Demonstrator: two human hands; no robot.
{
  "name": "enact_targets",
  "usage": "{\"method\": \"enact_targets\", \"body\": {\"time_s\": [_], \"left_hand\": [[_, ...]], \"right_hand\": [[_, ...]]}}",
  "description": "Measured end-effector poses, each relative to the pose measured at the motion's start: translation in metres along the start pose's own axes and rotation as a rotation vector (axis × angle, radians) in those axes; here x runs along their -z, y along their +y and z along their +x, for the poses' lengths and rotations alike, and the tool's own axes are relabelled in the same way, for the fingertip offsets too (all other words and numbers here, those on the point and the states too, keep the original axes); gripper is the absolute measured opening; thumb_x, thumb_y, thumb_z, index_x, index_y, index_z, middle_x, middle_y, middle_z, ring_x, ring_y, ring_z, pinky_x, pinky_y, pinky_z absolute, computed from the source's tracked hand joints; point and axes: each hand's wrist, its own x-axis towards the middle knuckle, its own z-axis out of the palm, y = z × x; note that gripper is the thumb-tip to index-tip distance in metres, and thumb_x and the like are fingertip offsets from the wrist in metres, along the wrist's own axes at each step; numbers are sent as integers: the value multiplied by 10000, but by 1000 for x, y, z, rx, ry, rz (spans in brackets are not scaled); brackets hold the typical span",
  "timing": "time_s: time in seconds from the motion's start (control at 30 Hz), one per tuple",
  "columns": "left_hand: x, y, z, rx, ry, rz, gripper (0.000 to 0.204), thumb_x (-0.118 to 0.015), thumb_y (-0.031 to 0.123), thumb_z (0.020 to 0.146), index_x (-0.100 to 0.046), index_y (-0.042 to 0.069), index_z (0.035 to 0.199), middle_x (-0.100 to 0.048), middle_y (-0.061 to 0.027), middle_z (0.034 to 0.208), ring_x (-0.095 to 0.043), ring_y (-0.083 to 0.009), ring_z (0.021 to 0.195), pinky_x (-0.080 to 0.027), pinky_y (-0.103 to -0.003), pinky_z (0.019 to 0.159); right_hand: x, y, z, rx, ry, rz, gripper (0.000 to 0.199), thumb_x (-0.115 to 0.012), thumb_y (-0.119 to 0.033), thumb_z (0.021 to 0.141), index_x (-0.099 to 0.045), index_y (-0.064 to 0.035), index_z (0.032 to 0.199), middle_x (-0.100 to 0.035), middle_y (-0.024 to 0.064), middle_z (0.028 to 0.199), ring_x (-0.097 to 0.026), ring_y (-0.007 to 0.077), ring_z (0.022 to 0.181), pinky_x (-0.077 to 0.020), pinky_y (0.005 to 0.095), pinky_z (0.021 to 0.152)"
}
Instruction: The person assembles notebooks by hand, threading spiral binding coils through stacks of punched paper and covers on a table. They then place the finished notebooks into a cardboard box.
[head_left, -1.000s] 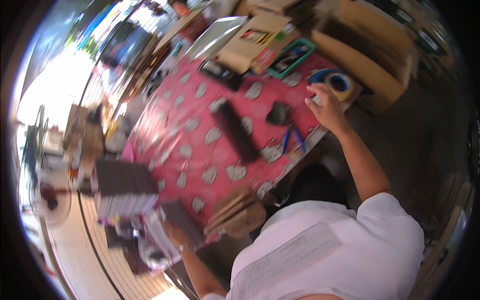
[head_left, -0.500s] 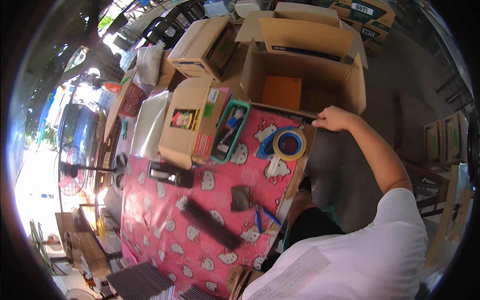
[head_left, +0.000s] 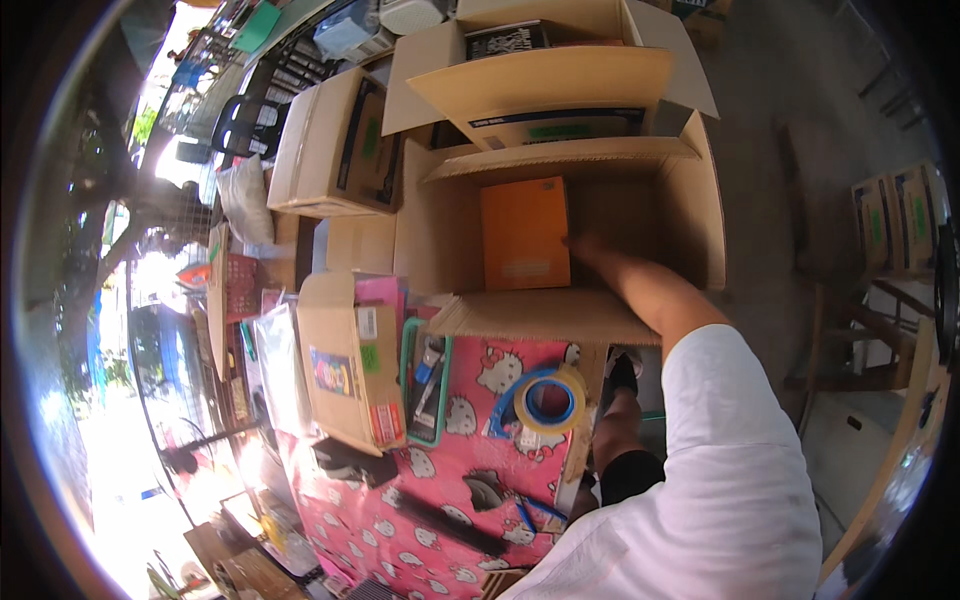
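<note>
My right hand (head_left: pixel 588 252) reaches down into an open cardboard box (head_left: pixel 690 215). It is at the right edge of a flat orange rectangular item (head_left: pixel 525 230), which looks like a book and lies inside on the left. The fingers are dim and partly hidden at that edge, so their grip does not show. The box's near flap (head_left: pixel 545 318) is folded out over the table's end. My left hand is out of view.
A pink patterned tablecloth (head_left: pixel 410 510) bears tape rolls (head_left: pixel 552 398), a green tray of tools (head_left: pixel 410 375), blue-handled pliers (head_left: pixel 527 515) and a dark bar (head_left: pixel 445 520). Left of the tray stands a small carton (head_left: pixel 385 370). Behind are a taped carton (head_left: pixel 320 140) and another open box (head_left: pixel 570 75).
My right hand has left the box's near edge and gone down inside to the orange item. The view has shifted, so the box appears lower and closer.
</note>
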Motion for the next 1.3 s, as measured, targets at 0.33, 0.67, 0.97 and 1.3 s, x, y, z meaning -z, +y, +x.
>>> {"method": "enact_targets", "body": {"time_s": [0.33,0.67,0.97,1.3], "left_hand": [[-19,56,41,0,-85,-12,392,-494,178,997,-541,-55,1309,-566,-221,1328,-534,-323,1263,-449,-408,1014],[-16,71,54,14,-120,-45,378,-498,178,996,-559,-59,1284,-585,-216,1302,-558,-315,1236,-466,-399,994],[-5,75,52,44,-116,-84,367,-501,178,995,-576,-63,1262,-602,-211,1278,-580,-307,1211,-482,-390,976],[97,143,49,302,-278,-689,357,-505,178,995,-594,-68,1238,-621,-206,1252,-604,-299,1184,-499,-381,956]], "right_hand": [[-51,-13,28,12,-33,563,597,-653,-372,928,-511,23,1352,-606,176,1272,-602,301,1136,-472,423,946],[-19,-69,-30,-178,-71,675,602,-665,-392,903,-534,7,1335,-580,183,1306,-580,301,1175,-466,411,968],[-31,-47,-1,-23,-279,873,592,-646,-440,871,-580,-74,1331,-545,175,1356,-468,294,1294,-377,455,1050],[72,-145,-156,154,-152,961,403,-722,-103,760,-582,59,1102,-599,181,1186,-627,243,1039,-523,371,862]]}}
